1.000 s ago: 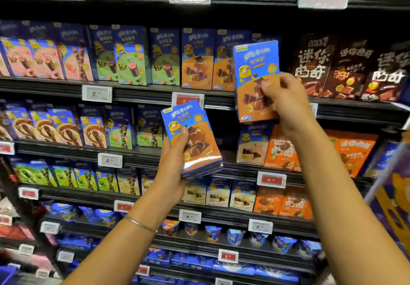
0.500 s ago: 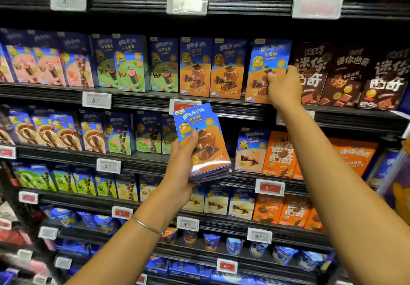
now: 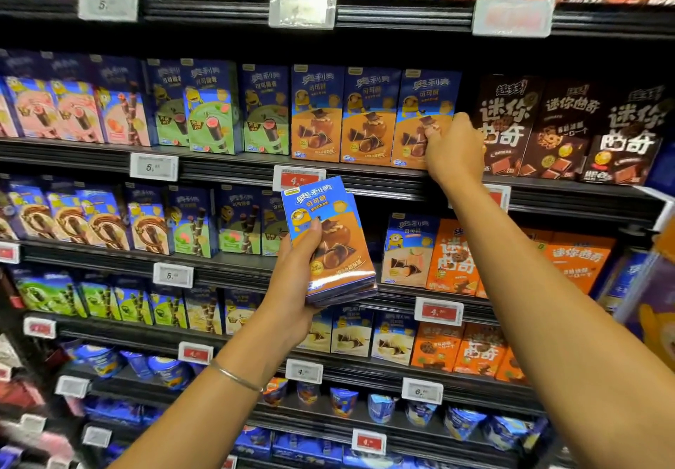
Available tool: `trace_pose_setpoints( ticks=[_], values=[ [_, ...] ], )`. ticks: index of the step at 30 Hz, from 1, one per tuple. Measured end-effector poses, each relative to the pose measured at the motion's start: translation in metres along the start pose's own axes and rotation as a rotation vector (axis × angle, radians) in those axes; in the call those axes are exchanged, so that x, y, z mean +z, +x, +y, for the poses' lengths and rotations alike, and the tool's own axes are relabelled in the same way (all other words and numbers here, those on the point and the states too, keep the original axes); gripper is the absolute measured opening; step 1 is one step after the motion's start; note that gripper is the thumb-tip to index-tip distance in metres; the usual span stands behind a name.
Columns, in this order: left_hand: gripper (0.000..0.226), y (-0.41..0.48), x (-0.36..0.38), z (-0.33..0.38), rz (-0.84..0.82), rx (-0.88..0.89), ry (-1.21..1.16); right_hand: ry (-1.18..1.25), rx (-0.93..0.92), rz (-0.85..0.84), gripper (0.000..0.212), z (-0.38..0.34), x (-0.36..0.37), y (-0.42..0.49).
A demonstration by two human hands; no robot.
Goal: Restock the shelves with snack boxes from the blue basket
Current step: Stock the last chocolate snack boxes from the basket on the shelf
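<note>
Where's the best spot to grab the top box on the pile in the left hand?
Probably its upper end, coming from above. The top box stands nearly upright, and that end sticks out bare above the left hand, whose thumb presses the front lower down. A grip across both long edges there should slide it free.

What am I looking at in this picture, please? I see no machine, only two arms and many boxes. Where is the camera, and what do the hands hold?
There is no machine here: a person works with two bare hands. The one camera sits on the person's head and looks forward at shop shelves full of snacks. The left hand holds a stack of blue and orange boxes. The right hand grips with its fingers a matching box that stands on a shelf, beside dark brown boxes.
</note>
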State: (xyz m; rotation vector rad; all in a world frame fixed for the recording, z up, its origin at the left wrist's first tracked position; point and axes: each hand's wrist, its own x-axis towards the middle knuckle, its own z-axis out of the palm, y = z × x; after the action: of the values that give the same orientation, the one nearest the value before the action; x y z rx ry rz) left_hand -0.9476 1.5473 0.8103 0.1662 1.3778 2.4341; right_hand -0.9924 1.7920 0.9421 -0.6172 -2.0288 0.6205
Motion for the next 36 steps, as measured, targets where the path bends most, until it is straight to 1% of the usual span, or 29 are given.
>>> trace_pose_setpoints(
  ticks=[3,5,7,12,14,15,17,18,20,21,22,23,25,27,29,31,34,36],
  values=[
    [0.058,-0.001,0.001,0.000,-0.008,0.007,0.000,-0.041,0.003,-0.019,0.035,0.000,0.003,-0.001],
    [0.057,-0.001,0.001,0.000,-0.015,0.012,0.005,-0.062,0.004,-0.021,0.031,0.002,0.005,-0.001],
    [0.055,-0.001,0.001,0.000,-0.014,0.020,0.012,-0.065,0.001,-0.024,0.027,0.004,0.005,-0.001],
    [0.056,-0.003,0.001,0.004,-0.020,0.034,0.020,-0.071,-0.008,-0.045,0.024,0.005,0.001,-0.005],
    [0.055,-0.003,0.000,0.005,-0.024,0.040,0.030,-0.007,-0.013,-0.047,0.029,0.005,-0.002,-0.010],
    [0.055,-0.003,-0.001,0.004,-0.028,0.047,0.038,0.059,-0.028,-0.037,0.035,0.005,-0.003,-0.015],
    [0.056,-0.004,-0.002,0.003,-0.044,0.067,0.059,0.176,-0.124,0.022,0.044,0.003,-0.006,-0.033],
    [0.056,-0.004,-0.002,0.002,-0.053,0.077,0.070,0.218,-0.186,0.061,0.043,0.001,-0.007,-0.046],
    [0.055,-0.004,-0.002,-0.001,-0.060,0.109,0.078,0.315,-0.293,0.097,0.032,-0.003,-0.009,-0.073],
    [0.053,-0.003,-0.002,-0.002,-0.055,0.133,0.074,0.367,-0.321,0.075,0.024,-0.005,-0.009,-0.086],
    [0.052,-0.002,-0.001,-0.002,-0.047,0.163,0.070,0.413,-0.325,0.015,0.018,-0.006,-0.009,-0.097],
    [0.051,-0.002,0.000,-0.002,-0.041,0.198,0.069,0.457,-0.307,-0.084,0.016,-0.008,-0.009,-0.107],
    [0.055,-0.001,0.005,0.001,-0.038,0.275,0.071,0.539,-0.239,-0.331,0.023,-0.013,-0.011,-0.122],
    [0.061,-0.001,0.009,0.006,-0.041,0.333,0.066,0.603,-0.178,-0.499,0.035,-0.017,-0.015,-0.132],
    [0.060,0.001,0.012,0.011,-0.050,0.370,0.069,0.640,-0.156,-0.556,0.041,-0.020,-0.021,-0.137],
    [0.057,0.003,0.014,0.015,-0.064,0.394,0.091,0.622,-0.159,-0.571,0.045,-0.021,-0.028,-0.138],
    [0.066,0.006,0.019,0.024,-0.080,0.417,0.113,0.542,-0.232,-0.573,0.050,-0.022,-0.038,-0.136],
    [0.071,0.009,0.025,0.033,-0.094,0.447,0.152,0.516,-0.266,-0.570,0.048,-0.024,-0.044,-0.133]
  ],
)
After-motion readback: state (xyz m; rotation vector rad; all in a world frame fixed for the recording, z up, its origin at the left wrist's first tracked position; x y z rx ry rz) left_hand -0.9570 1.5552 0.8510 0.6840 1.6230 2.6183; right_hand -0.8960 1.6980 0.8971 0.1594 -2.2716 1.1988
